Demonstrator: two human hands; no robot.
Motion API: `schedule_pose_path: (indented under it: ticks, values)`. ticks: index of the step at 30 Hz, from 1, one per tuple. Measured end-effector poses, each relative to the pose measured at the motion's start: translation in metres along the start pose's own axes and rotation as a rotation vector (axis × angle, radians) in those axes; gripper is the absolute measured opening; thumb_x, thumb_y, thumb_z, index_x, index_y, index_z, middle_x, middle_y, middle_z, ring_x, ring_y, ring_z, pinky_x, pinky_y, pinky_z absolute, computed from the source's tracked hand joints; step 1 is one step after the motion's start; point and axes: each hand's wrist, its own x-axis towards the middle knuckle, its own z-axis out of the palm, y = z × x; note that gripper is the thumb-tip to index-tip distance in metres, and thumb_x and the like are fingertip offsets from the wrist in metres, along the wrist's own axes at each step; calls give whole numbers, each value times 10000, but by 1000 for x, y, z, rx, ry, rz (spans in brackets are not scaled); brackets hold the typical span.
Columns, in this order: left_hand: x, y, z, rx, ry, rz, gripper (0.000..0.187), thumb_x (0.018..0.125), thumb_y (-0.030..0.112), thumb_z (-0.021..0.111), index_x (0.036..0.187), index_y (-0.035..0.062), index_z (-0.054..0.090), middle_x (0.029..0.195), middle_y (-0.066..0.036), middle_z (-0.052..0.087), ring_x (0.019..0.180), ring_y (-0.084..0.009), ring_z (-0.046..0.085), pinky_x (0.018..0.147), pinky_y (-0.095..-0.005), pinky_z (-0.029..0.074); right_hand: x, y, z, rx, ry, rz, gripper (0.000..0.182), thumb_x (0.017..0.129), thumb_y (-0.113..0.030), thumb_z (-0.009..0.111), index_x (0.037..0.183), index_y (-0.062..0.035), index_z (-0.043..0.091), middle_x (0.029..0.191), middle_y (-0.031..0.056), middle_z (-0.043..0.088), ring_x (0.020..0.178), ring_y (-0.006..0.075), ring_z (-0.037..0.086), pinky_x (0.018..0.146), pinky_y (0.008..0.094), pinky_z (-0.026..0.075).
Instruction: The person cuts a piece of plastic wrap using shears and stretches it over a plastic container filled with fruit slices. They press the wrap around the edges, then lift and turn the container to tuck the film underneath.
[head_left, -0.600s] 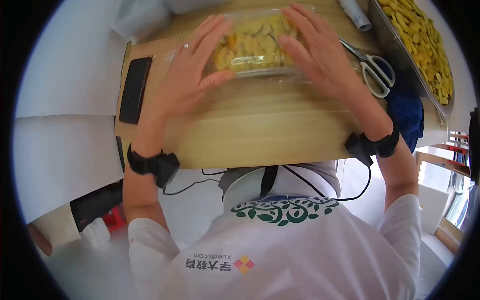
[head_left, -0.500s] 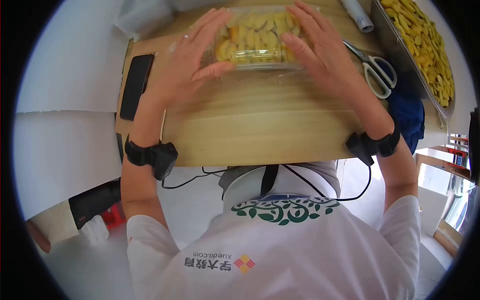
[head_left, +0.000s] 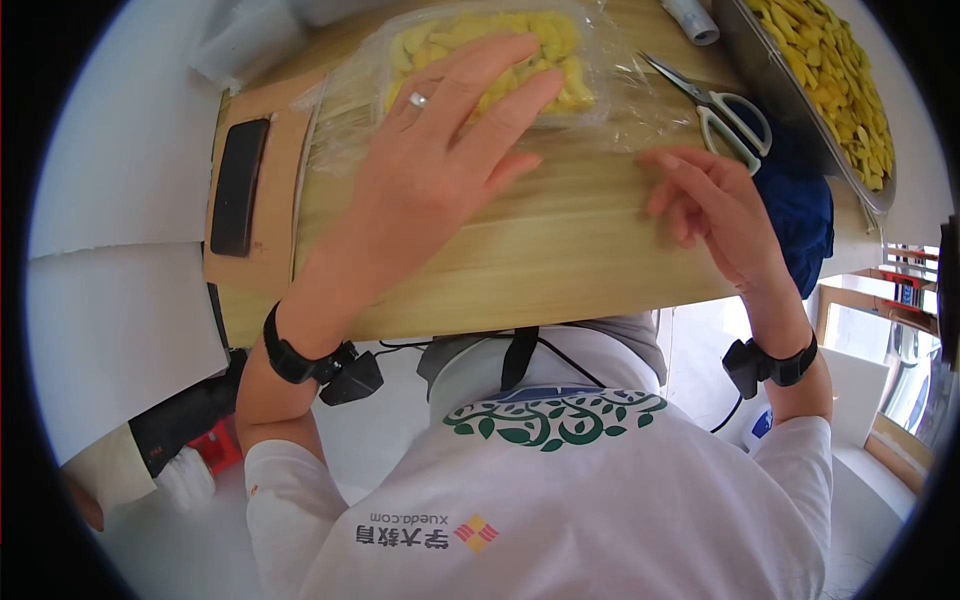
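A clear plastic box [head_left: 573, 108] filled with yellow fruit-like slices lies at the far side of the table. Thin clear plastic film [head_left: 640, 95] spreads out around it. My left hand [head_left: 440, 150], with a ring on one finger, reaches over the box's near side, fingers stretched and apart; whether the fingertips touch the film cannot be made out. Below and right of the box, my right hand [head_left: 712, 200] hovers over the table with loosely bent fingers and nothing visible in them. Scissors with white handles [head_left: 722, 118] lie just beyond it.
A metal tray [head_left: 780, 90] of yellow slices stands at the right, beside dark blue cloth [head_left: 800, 215]. A roll [head_left: 692, 22] lies at the back. On the left, a black phone [head_left: 238, 188] rests on cardboard [head_left: 285, 150]. White panels border the left side.
Both hands have left the box's sides. My left hand moved right across the box's front, and my right hand drew back toward me, near the scissors. The film shows more spread out.
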Motion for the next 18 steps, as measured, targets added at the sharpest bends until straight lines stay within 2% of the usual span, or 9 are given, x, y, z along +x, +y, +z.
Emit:
schedule_pose_path:
  ticks: [1, 3, 9, 11, 12, 14, 15, 17, 18]
  values:
    - [5, 1, 5, 48, 3, 34, 584, 745, 33, 734, 1292, 80, 538, 1337, -108, 497, 1183, -305, 515, 951, -380, 442, -1, 2, 1, 5, 10, 0, 313, 960, -218, 560, 1123, 45, 604, 791, 86, 671, 582, 74, 561, 512, 195, 455]
    - [12, -1, 12, 93, 4, 74, 595, 737, 28, 738, 1294, 81, 535, 1343, -107, 489, 1178, -305, 517, 942, -381, 445, -2, 5, 5, 320, -21, 120, 331, 968, -219, 541, 1160, 49, 568, 855, 122, 678, 586, 91, 572, 516, 204, 473]
    - [8, 1, 14, 120, -2, 39, 560, 756, 13, 732, 1280, 68, 540, 1299, -119, 515, 1133, -292, 537, 908, -369, 462, 4, 6, 27, 536, -19, 100, 310, 962, -209, 548, 1164, 26, 555, 931, 133, 674, 631, 95, 583, 541, 219, 489]
    - [-5, 7, 14, 112, 193, 113, 526, 730, 12, 729, 1225, 48, 553, 1114, -122, 595, 935, -260, 600, 797, -332, 488, 7, 10, 24, 546, 15, 97, 301, 961, -209, 549, 1160, 17, 561, 921, 115, 671, 635, 90, 580, 541, 216, 483]
    - [-13, 19, 12, 113, 189, 113, 526, 730, 12, 729, 1225, 48, 553, 1114, -122, 595, 935, -260, 600, 797, -332, 488, 8, 12, 23, 547, 46, 93, 293, 960, -208, 550, 1157, 8, 567, 911, 97, 669, 639, 85, 577, 541, 213, 478]
    - [-27, 46, 10, -404, 8, -359, 369, 854, -7, 638, 1213, -22, 553, 1017, -137, 639, 842, -182, 604, 730, -281, 484, 10, 19, 16, 588, 37, 79, 292, 960, -211, 551, 1163, -1, 569, 886, 73, 662, 630, 76, 566, 535, 207, 466]
    - [-29, 51, 12, -402, 8, -365, 369, 854, -7, 638, 1213, -22, 553, 1017, -137, 639, 842, -182, 604, 730, -281, 484, 11, 21, 13, 627, 32, 64, 291, 960, -213, 553, 1169, -11, 572, 862, 48, 654, 621, 67, 556, 528, 201, 454]
    - [-36, 53, 14, -1229, -44, -1131, 328, 920, 56, 581, 1235, -26, 548, 958, -120, 653, 744, -122, 573, 643, -241, 453, 10, 19, 13, 627, -7, 30, 298, 961, -213, 553, 1182, -15, 571, 844, 32, 643, 616, 59, 545, 526, 199, 445]
    - [-39, 51, 16, -1227, -39, -1136, 328, 920, 56, 581, 1235, -26, 548, 958, -120, 653, 744, -122, 573, 643, -241, 453, 10, 17, 13, 631, -42, -8, 305, 962, -213, 553, 1196, -18, 569, 826, 17, 633, 612, 52, 533, 524, 196, 437]
